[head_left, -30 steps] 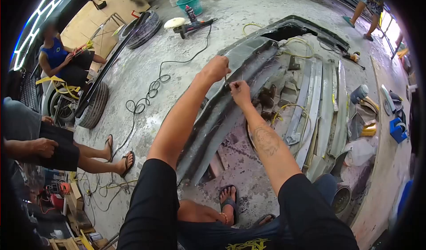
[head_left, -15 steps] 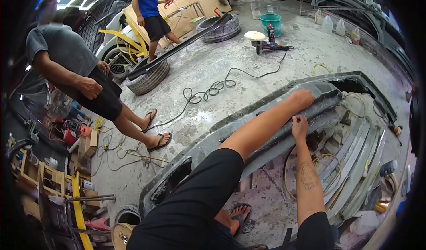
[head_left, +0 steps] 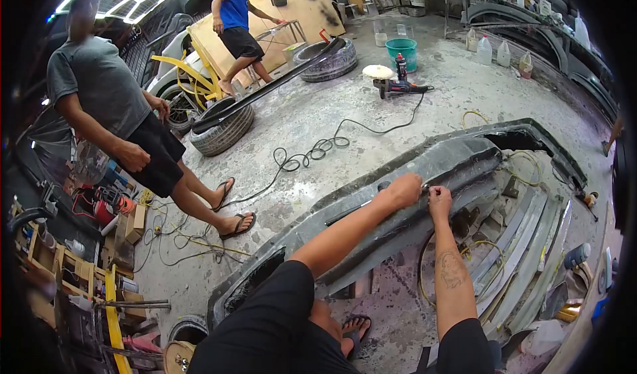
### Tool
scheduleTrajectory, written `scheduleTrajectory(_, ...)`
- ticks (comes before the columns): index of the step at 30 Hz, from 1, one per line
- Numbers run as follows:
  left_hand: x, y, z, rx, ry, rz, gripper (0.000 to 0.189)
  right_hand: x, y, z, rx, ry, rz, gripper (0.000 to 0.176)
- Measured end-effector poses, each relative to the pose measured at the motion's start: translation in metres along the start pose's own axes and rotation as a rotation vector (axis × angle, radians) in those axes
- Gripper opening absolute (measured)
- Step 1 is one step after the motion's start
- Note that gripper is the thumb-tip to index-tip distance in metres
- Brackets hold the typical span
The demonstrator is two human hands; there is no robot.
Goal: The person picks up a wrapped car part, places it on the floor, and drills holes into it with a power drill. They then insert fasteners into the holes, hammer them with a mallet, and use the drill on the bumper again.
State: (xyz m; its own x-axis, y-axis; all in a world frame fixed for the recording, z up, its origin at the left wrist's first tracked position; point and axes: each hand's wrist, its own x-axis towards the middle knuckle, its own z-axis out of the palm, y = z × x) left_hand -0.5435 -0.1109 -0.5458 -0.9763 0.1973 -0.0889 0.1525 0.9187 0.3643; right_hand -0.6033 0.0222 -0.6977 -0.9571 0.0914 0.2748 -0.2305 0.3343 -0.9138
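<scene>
Both hands meet on top of a long grey bumper (head_left: 458, 158) that lies on the concrete floor (head_left: 371, 115), running from near left to far right across the mid of the view. Left hand (head_left: 405, 190) is clenched in a fist w/ knuckles up, resting on the bumper's upper ridge; can't tell what, if anything, is inside it. Right hand (head_left: 439, 201) sits just beside it, to the right, thumb & fingers pinched together at the same ridge (whatever is b/w them is too small to make out). The two hands are almost touching.

Right of the bumper: pale trim strips (head_left: 531, 228) laid side by side, and a yellow hose loop (head_left: 424, 268) near the right forearm. A sandalled foot (head_left: 355, 327) shows at the near edge.

Far side: polisher (head_left: 398, 87) w/ a black cord (head_left: 312, 147) coiling toward the left, teal bucket (head_left: 402, 45) just behind it. Far left, a dark strip rests across two tyres (head_left: 222, 132). A person in a grey shirt (head_left: 99, 88) stands at left; another in a blue top (head_left: 233, 12) stands further back.
</scene>
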Motion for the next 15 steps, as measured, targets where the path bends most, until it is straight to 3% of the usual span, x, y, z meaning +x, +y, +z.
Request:
scheduleTrajectory(2,0.007,-0.016,0.010,0.107,0.283,0.089,0.013,-0.001,0.003,0.006,-0.025,0.012,0.008,0.021)
scheduleTrajectory(4,0.014,0.001,0.001,0.195,0.210,0.117,0.012,-0.006,-0.001,0.002,-0.005,0.013,-0.002,0.021)
scheduleTrajectory(6,0.031,0.014,-0.005,0.346,0.145,0.150,0.013,-0.005,-0.001,0.000,-0.034,0.023,-0.147,0.021)
scheduleTrajectory(8,0.048,0.023,-0.006,0.430,0.148,0.139,0.014,-0.005,0.004,0.007,0.026,-0.031,-0.100,0.020)
scheduleTrajectory(10,0.063,0.033,-0.004,0.481,0.133,0.137,0.015,0.007,0.060,0.029,0.415,0.011,-0.045,0.020)
scheduleTrajectory(12,0.086,0.043,0.006,0.505,0.119,0.124,0.015,0.005,0.051,0.025,0.311,0.031,-0.101,0.017)
scheduleTrajectory(14,0.106,0.054,0.013,0.572,0.078,0.025,0.014,0.000,0.007,0.001,-0.120,-0.015,-0.244,0.015)
scheduleTrajectory(15,0.102,0.055,0.011,0.564,0.080,0.022,0.014,-0.001,0.002,0.002,-0.127,-0.021,-0.247,0.015)
